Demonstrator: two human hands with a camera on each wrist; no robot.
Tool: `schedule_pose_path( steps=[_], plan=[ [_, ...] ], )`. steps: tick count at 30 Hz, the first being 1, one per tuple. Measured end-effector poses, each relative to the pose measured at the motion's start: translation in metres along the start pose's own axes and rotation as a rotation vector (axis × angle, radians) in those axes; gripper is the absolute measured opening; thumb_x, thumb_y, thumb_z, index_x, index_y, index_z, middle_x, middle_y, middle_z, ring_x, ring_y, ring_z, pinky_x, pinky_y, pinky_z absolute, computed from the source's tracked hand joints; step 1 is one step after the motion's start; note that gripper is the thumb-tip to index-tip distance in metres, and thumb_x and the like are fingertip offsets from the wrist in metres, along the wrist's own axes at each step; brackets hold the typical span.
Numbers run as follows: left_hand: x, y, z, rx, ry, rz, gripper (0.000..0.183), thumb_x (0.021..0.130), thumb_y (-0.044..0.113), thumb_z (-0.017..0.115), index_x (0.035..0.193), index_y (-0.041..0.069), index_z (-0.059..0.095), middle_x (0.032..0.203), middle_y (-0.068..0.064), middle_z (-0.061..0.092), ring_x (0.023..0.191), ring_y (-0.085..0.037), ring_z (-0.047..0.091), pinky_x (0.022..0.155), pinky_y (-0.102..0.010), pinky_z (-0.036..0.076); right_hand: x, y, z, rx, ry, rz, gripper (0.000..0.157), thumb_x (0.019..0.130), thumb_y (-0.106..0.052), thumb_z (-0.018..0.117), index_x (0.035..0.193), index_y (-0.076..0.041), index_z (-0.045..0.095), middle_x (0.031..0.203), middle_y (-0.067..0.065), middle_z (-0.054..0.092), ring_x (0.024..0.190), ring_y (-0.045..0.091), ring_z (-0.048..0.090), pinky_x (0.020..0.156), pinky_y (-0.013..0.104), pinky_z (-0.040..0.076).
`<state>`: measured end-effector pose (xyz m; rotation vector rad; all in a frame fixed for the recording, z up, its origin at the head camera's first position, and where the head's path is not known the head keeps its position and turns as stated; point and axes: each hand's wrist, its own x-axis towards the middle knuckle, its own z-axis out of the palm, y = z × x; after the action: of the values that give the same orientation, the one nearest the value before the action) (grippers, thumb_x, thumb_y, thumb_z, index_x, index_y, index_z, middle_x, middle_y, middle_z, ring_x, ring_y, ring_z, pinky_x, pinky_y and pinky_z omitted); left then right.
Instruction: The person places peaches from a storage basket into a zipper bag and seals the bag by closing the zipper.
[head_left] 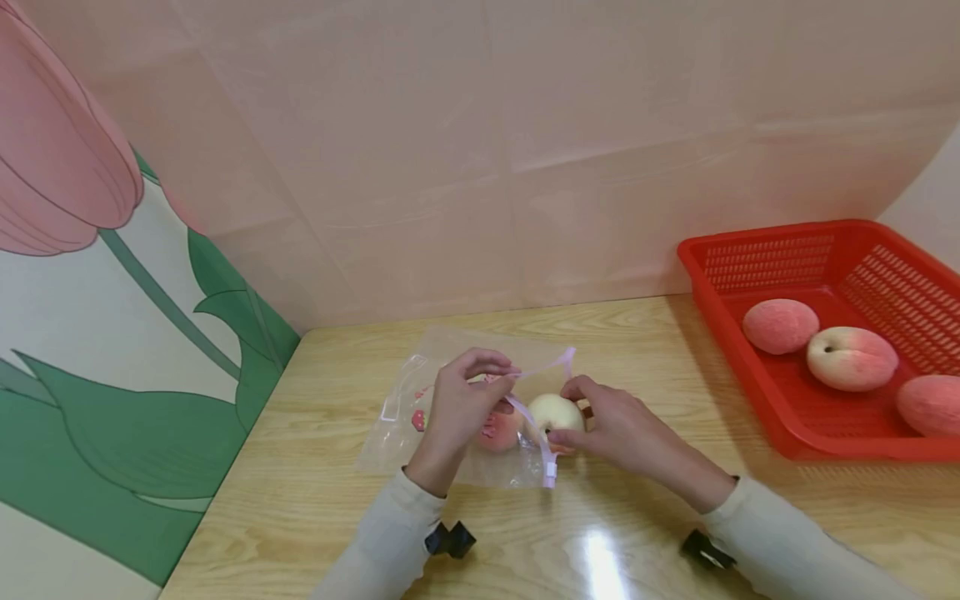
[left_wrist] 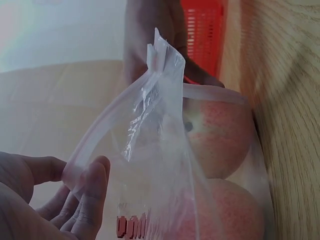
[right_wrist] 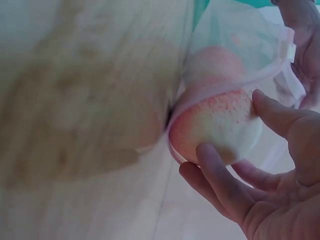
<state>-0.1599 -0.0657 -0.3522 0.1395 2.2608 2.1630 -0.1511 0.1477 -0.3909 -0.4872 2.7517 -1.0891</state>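
A clear zip bag (head_left: 397, 417) with a lilac rim and red print lies on the table, its mouth toward the right. My left hand (head_left: 459, 408) pinches the upper rim and lifts it, so the mouth gapes. One pink peach (head_left: 498, 433) is inside the bag. At the mouth, my right hand (head_left: 626, 427) holds a second, pale peach (head_left: 553, 414) between thumb and fingers. The right wrist view shows this held peach (right_wrist: 220, 125) partly within the rim, against the first one. The zip slider (head_left: 551, 472) sits at the rim's near end.
To the right stands a red plastic basket (head_left: 738, 375) with perforated walls. Several peaches lie in it, among them a pale one (head_left: 852, 358). A pink sheet (head_left: 420, 167) covers the wall behind the wooden table (head_left: 300, 517), and a tulip-patterned panel (head_left: 135, 467) borders its left side.
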Motion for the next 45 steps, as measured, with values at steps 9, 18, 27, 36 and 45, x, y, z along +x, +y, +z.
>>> schedule_pose_path(
  steps=[9,18,27,36,45],
  plan=[
    [-0.001,-0.002,-0.002,0.02,0.017,-0.004,0.021,0.086,-0.007,0.068,0.107,-0.01,0.064,0.1,-0.024,0.073,0.052,-0.009,0.062,0.054,-0.024,0.058,-0.009,0.005,-0.023,-0.046,-0.077,-0.057,0.039,0.083,-0.037,0.08,0.108,-0.013,0.063,0.11,0.006,0.071,0.095,0.022,0.072,0.073,0.033,0.061],
    [-0.003,-0.001,-0.001,0.016,0.011,0.0,0.02,0.087,-0.006,0.067,0.106,-0.009,0.065,0.1,-0.024,0.072,0.055,-0.008,0.064,0.056,-0.025,0.059,-0.007,0.01,-0.021,-0.099,-0.11,-0.123,0.019,0.086,-0.034,0.077,0.091,-0.018,0.066,0.088,-0.008,0.072,0.085,0.009,0.069,0.067,0.022,0.053],
    [-0.003,-0.002,0.002,-0.004,0.005,0.01,0.018,0.086,-0.007,0.067,0.104,-0.009,0.065,0.099,-0.025,0.072,0.055,-0.009,0.065,0.055,-0.027,0.059,-0.008,0.006,-0.02,-0.025,-0.144,-0.195,0.025,0.09,-0.028,0.073,0.109,-0.013,0.07,0.105,0.0,0.074,0.093,0.017,0.071,0.071,0.022,0.057],
    [-0.003,-0.001,0.001,0.002,0.0,0.008,0.02,0.088,-0.004,0.067,0.107,-0.009,0.065,0.099,-0.022,0.072,0.056,-0.009,0.066,0.056,-0.027,0.06,-0.01,0.003,-0.021,-0.006,-0.174,-0.241,0.028,0.095,-0.026,0.067,0.119,-0.01,0.069,0.116,0.006,0.072,0.099,0.021,0.07,0.077,0.031,0.06],
    [-0.003,0.0,0.002,0.001,-0.003,0.015,0.022,0.087,-0.004,0.067,0.108,-0.01,0.064,0.1,-0.022,0.071,0.057,-0.009,0.065,0.055,-0.026,0.059,-0.01,0.008,-0.022,-0.049,-0.212,-0.253,0.021,0.096,-0.02,0.066,0.114,-0.014,0.073,0.109,0.001,0.074,0.094,0.013,0.068,0.075,0.022,0.055]
  ],
)
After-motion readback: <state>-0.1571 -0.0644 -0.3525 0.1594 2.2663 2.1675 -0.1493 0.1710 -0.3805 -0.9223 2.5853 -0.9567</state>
